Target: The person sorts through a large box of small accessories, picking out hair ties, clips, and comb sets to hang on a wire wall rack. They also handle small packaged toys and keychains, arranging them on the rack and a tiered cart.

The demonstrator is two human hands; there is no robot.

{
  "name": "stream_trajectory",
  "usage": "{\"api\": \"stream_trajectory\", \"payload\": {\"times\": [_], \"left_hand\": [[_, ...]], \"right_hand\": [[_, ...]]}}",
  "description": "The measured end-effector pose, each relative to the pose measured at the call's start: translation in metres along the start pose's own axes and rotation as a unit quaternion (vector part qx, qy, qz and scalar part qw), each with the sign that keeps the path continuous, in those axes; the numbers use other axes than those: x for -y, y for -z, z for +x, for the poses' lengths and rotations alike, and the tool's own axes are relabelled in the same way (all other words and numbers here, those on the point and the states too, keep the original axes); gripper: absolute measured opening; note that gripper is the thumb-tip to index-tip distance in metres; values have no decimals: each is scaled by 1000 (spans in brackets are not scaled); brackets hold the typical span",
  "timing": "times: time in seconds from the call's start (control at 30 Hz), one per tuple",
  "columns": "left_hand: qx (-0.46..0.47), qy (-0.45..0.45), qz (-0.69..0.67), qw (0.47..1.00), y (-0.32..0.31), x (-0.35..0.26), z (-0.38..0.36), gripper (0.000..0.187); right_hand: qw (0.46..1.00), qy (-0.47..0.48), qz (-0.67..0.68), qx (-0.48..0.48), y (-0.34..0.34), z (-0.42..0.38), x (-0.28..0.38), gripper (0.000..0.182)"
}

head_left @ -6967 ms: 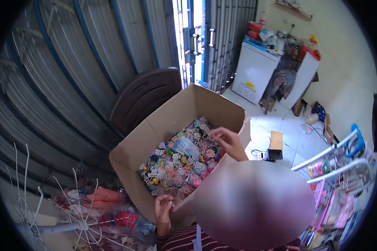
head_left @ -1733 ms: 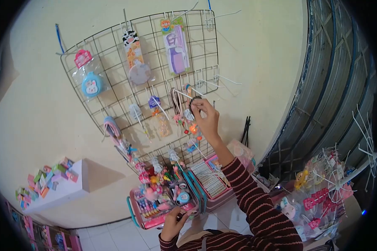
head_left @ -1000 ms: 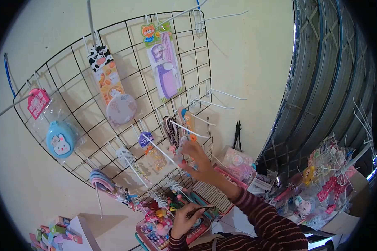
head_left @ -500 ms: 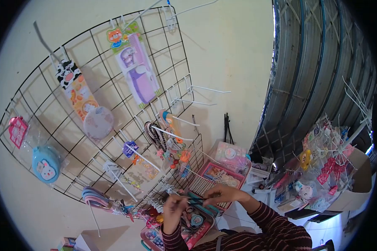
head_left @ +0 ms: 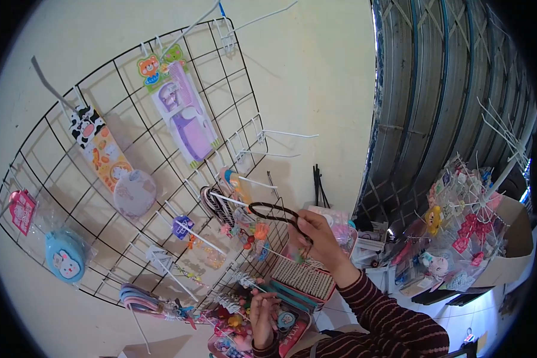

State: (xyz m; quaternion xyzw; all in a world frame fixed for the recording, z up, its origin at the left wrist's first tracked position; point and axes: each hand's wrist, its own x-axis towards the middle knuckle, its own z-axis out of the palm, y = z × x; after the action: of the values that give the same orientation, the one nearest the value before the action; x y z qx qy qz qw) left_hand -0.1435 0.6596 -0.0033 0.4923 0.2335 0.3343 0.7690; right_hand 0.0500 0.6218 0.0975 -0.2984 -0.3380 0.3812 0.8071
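Observation:
Pinched between the thumb and fingers of my right hand (head_left: 319,238) is a dark elastic hair tie (head_left: 274,206), its loop stretched out to the left. The far end of the loop is right at the tip of a white hook (head_left: 230,199) on the wire grid. Something small and colourful blurs beneath my right hand. On that same hook, dark and striped hair ties (head_left: 212,206) hang further back. Lower down, my left hand (head_left: 264,311) is held with its fingers apart and nothing in them, over a tray (head_left: 295,337) of small accessories.
A black wire grid (head_left: 134,77) on the wall carries a purple comb set (head_left: 188,122), a blue bunny pouch (head_left: 65,256) and several white hooks. A box of beaded strips (head_left: 301,277) stands below. At right, a cardboard box (head_left: 510,238) holds packaged goods beside a metal folding gate (head_left: 435,113).
Both hands were together low over the tray with the dark hair tie. My right hand has lifted it up to the hook; my left has let go and dropped slightly.

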Motion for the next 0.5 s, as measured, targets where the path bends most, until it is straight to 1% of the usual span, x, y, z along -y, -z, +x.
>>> {"api": "stream_trajectory", "payload": {"times": [0.03, 0.07, 0.13, 0.17, 0.23, 0.27, 0.3, 0.33, 0.37, 0.4, 0.43, 0.47, 0.5], "left_hand": [[-10, -4, 2, 1000, 3, 1, -1, 18], [-19, -7, 4, 1000, 2, -2, -2, 17], [-31, -10, -11, 999, -1, -9, -3, 16], [-46, -9, -27, 999, -3, -10, -1, 16], [-35, -13, -7, 999, 9, -1, 3, 17], [-29, -18, 13, 999, 14, 4, 5, 18], [-43, -32, -2, 999, 12, 8, 8, 15], [-29, -25, -2, 999, 14, 14, 11, 15], [-47, -34, -7, 998, 18, 23, 14, 15], [-65, -40, -11, 997, 19, 29, 17, 14], [-61, -62, -18, 996, 17, 37, 21, 13], [-40, -45, -17, 998, 8, 36, 19, 13], [-72, -26, -3, 997, -2, 32, 10, 23]], "right_hand": [[998, -15, 59, -6, 0, 6, -7, 23], [998, -12, 59, -5, 0, 11, -13, 23], [998, -46, 24, 23, -4, 21, -25, 23], [998, -57, -2, 8, -9, 28, -30, 23], [998, -64, -5, -26, -19, 47, -55, 23], [997, -72, -34, -23, -19, 58, -71, 23], [994, -80, -65, -21, -20, 66, -83, 24], [991, -86, -96, -17, -26, 70, -86, 25], [988, -91, -127, -15, -29, 72, -87, 27], [987, -68, -146, -23, -28, 69, -90, 27], [984, -48, -166, -36, -23, 63, -92, 28], [982, -42, -171, -61, -14, 56, -95, 28], [948, 126, -287, -60, -1, 45, -97, 28]]}}
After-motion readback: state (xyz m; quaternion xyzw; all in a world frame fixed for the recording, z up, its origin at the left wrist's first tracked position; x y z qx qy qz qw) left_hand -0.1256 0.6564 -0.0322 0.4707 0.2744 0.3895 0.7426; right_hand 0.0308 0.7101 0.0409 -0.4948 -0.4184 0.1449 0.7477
